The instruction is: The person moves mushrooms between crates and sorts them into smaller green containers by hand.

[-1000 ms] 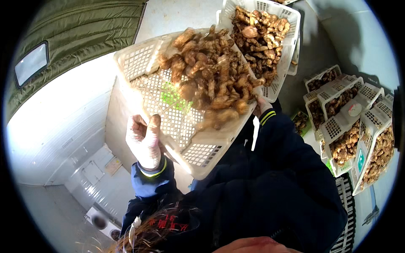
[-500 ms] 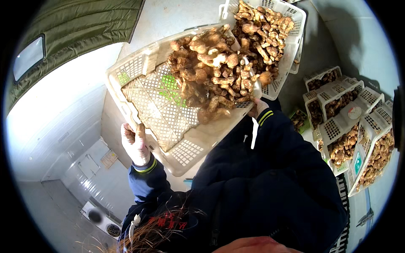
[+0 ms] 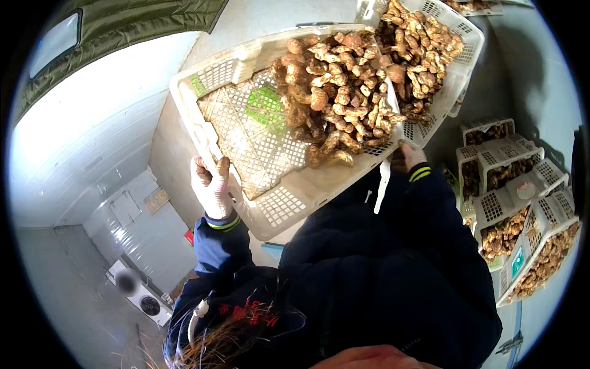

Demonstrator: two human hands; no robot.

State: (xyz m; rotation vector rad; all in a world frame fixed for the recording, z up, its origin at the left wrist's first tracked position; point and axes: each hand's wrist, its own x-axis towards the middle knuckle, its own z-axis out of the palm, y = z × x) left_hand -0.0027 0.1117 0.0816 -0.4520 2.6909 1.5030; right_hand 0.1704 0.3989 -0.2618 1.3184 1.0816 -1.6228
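Between my hands is a white plastic crate (image 3: 279, 216) with a lattice floor and a green patch on it. Brown, knobbly mushrooms (image 3: 347, 101) are heaped at its right end, while the left half of the floor shows bare. My left hand (image 3: 211, 187), in a soiled pale glove, grips the crate's left rim with the thumb up. Near its right corner my right hand (image 3: 410, 157) holds the near edge, its fingers partly hidden. The crate's right end meets a second white crate (image 3: 464, 74), which also contains mushrooms (image 3: 424, 55).
To the right, several white crates (image 3: 513, 157) of mushrooms are stacked and tilted by the wall. Part of another mushroom crate (image 3: 473, 6) shows at the top. A green quilted curtain (image 3: 135, 31) hangs far left. Low on the left is a white fan unit (image 3: 138, 298).
Mushrooms that were blurred and tumbling near the crate's far side now lie in a flatter heap toward its right end. Both hands keep their grip; the whole view has shifted slightly.
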